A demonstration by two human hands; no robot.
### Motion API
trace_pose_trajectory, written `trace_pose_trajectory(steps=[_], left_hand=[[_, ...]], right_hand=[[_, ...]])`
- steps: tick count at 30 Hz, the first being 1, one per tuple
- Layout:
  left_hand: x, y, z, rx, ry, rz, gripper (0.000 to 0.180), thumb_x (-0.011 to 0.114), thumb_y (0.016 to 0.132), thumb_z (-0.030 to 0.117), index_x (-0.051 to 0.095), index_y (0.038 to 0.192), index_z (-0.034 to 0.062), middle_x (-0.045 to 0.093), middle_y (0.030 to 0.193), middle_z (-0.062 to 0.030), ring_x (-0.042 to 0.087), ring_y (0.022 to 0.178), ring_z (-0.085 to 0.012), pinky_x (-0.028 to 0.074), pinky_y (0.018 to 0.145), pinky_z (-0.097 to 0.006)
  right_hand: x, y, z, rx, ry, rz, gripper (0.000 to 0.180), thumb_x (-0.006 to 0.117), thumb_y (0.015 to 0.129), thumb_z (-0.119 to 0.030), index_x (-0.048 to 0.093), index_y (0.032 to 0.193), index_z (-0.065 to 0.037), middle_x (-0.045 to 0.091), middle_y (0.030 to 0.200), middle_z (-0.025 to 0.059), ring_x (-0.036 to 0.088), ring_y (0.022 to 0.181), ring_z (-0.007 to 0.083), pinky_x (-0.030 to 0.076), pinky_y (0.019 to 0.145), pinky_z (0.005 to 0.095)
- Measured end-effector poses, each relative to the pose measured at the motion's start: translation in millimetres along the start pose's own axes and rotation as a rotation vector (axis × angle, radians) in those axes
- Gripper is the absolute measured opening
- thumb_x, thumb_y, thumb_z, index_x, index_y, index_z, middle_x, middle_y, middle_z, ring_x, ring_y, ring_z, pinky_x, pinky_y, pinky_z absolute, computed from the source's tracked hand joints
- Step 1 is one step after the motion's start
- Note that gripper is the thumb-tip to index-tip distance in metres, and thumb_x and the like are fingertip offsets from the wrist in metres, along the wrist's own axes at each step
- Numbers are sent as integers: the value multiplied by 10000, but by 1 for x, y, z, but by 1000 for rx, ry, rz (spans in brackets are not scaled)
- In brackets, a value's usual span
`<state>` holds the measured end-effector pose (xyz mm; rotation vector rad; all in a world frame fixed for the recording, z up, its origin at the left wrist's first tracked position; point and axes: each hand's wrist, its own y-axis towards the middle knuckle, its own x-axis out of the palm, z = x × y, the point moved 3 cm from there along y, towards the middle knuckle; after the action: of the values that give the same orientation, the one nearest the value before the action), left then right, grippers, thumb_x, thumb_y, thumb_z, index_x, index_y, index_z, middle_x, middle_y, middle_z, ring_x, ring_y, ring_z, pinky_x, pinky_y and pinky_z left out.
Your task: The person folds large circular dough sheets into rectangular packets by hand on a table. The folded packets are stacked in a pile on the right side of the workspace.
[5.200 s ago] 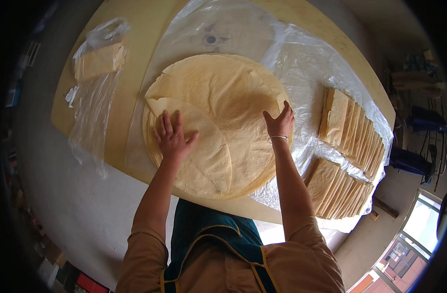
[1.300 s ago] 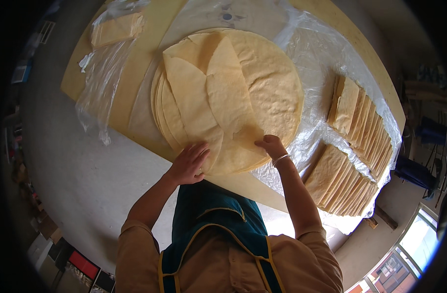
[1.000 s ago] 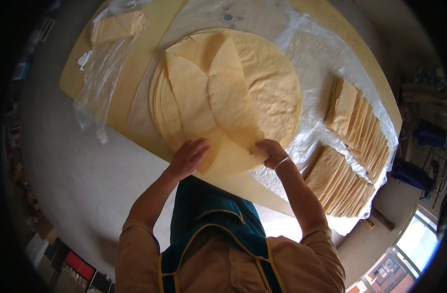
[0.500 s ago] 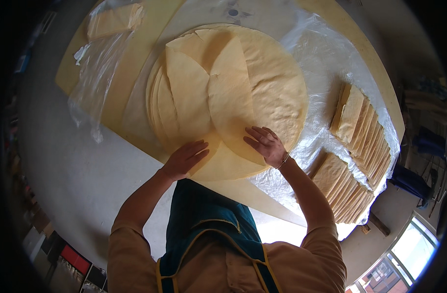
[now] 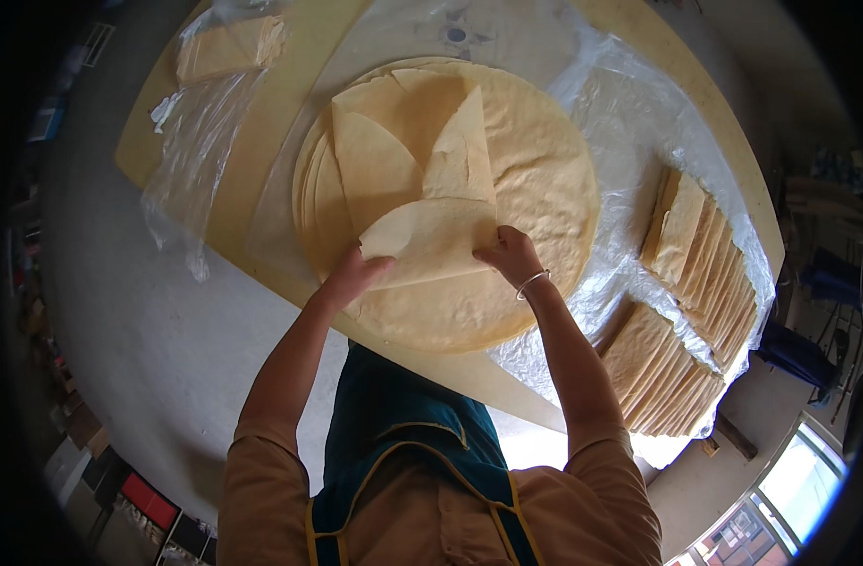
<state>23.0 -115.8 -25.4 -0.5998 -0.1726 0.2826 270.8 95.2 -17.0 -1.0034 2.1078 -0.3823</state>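
A pile of large, thin, round tan flatbreads [image 5: 544, 179] lies in the middle of the table. On top is one flatbread [image 5: 431, 236] with its left and right sides folded inward and its near edge turned up over them. My left hand [image 5: 356, 274] pinches the left end of that turned-up fold. At the fold's right end, my right hand [image 5: 510, 253] grips it with thumb and curled fingers; a bracelet is on this wrist. The far part of the top flatbread stands slightly raised between the two side folds.
Two rows of folded flatbreads [image 5: 703, 259] [image 5: 660, 363] lie on clear plastic sheeting [image 5: 606, 123] at the right of the table. A wrapped folded bundle [image 5: 228, 49] sits at the far left, its plastic bag [image 5: 200, 156] hanging over the table edge.
Both hands have closed on the near edge of the top flatbread and lifted it away from me over the side folds. Earlier they lay with fingers extended on the sheet.
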Motion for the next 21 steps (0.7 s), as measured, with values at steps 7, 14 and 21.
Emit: trace_pose_trajectory(steps=[7,14,21], left_hand=[[32,-32,8,343,600,693,697,809,841,86,508,1469,48,539,1427,-217,526,1335,-383,436,1102,-455],[70,-24,25,790,1341,347,516,645,959,182,564,1468,204,442,1610,-83,473,1450,-265,351,1171,-566],[76,-4,22,762,1358,264,532,577,998,341,548,1508,191,416,1645,-58,405,1502,-255,226,1247,-551]], right_hand=[[6,3,-13,72,34,102,387,830,694,-245,686,943,13,715,892,236,692,836,391,546,757,458],[5,10,-14,109,46,32,424,850,682,-225,702,990,26,728,880,174,701,804,290,563,758,397],[2,-24,-26,-118,-179,259,669,862,789,-294,596,1358,-65,668,1292,206,667,1141,363,545,947,450]])
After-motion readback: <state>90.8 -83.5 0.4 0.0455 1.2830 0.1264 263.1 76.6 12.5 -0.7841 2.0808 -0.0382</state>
